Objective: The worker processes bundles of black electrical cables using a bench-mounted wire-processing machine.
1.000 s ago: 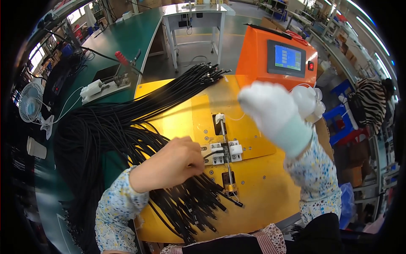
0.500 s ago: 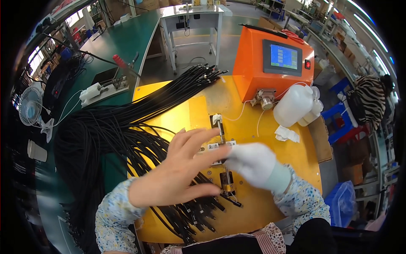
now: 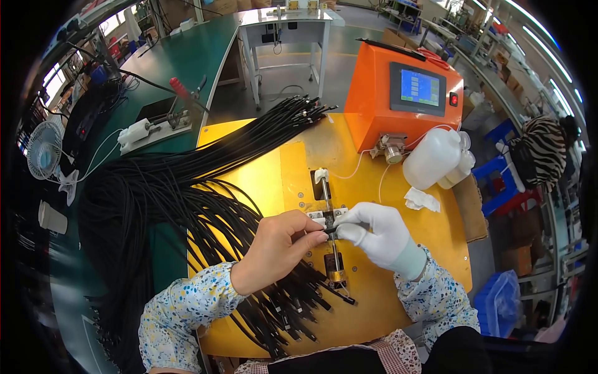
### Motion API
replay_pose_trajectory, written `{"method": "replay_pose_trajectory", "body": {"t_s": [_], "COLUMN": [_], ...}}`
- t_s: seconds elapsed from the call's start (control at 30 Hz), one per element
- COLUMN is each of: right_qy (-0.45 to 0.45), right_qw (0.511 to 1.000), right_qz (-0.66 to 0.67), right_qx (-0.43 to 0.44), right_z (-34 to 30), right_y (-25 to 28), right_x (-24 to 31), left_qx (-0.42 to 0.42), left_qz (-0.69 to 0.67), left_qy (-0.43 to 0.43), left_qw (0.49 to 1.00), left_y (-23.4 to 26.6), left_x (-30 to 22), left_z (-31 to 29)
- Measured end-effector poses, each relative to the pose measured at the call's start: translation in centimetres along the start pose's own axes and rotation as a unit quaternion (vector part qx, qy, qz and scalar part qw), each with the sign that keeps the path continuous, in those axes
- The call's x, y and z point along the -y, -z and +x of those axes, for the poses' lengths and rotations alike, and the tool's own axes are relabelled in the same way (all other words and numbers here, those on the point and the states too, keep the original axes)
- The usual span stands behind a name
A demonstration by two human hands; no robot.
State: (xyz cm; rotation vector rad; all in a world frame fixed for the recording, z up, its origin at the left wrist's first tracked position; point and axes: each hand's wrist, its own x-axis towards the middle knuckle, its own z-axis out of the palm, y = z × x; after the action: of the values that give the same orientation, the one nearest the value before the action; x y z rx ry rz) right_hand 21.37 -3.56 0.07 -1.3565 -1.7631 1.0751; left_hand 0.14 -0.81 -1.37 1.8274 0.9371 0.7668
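Note:
My bare left hand (image 3: 274, 248) is closed in a pinch at the middle of the yellow work surface (image 3: 398, 293). Across from it my right hand (image 3: 379, 237), in a white glove, also pinches. A thin black piece (image 3: 331, 230) spans their fingertips; its ends are hidden, so I cannot tell its kind. Directly beneath is a narrow metal fixture (image 3: 337, 255) with a rod and small white blocks, partly covered by my fingers. Left of my hands lies a large bundle of black cables (image 3: 205, 181), with several loose cable ends (image 3: 293, 311) below my left wrist.
An orange machine (image 3: 367, 93) with a screen stands at the back right. Beside it are a white plastic bottle (image 3: 430, 159) and a crumpled white tissue (image 3: 422, 199). A hand-lever clamp (image 3: 177, 121) and a small fan (image 3: 45, 153) are on the left. A blue bin (image 3: 498, 302) stands at right.
My left hand, spread and blurred over the fixture before, has drawn down and closed into a pinch. My gloved right hand has turned, its fingertips now meeting the left ones at the black piece.

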Motion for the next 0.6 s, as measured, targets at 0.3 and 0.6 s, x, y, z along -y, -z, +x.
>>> {"method": "replay_pose_trajectory", "body": {"t_s": [0.3,0.6], "right_qy": [0.014,0.065], "right_qw": [1.000,0.995], "right_qz": [0.011,-0.069], "right_qx": [0.003,-0.035], "right_z": [0.1,1.5], "right_y": [-0.9,-0.2], "right_x": [-0.6,-1.8], "left_qx": [0.031,-0.008], "left_qz": [-0.013,0.089], "left_qy": [0.018,-0.110], "left_qw": [0.999,0.990], "left_y": [0.1,-0.5], "left_x": [-0.2,2.1], "left_z": [0.2,0.5]}}
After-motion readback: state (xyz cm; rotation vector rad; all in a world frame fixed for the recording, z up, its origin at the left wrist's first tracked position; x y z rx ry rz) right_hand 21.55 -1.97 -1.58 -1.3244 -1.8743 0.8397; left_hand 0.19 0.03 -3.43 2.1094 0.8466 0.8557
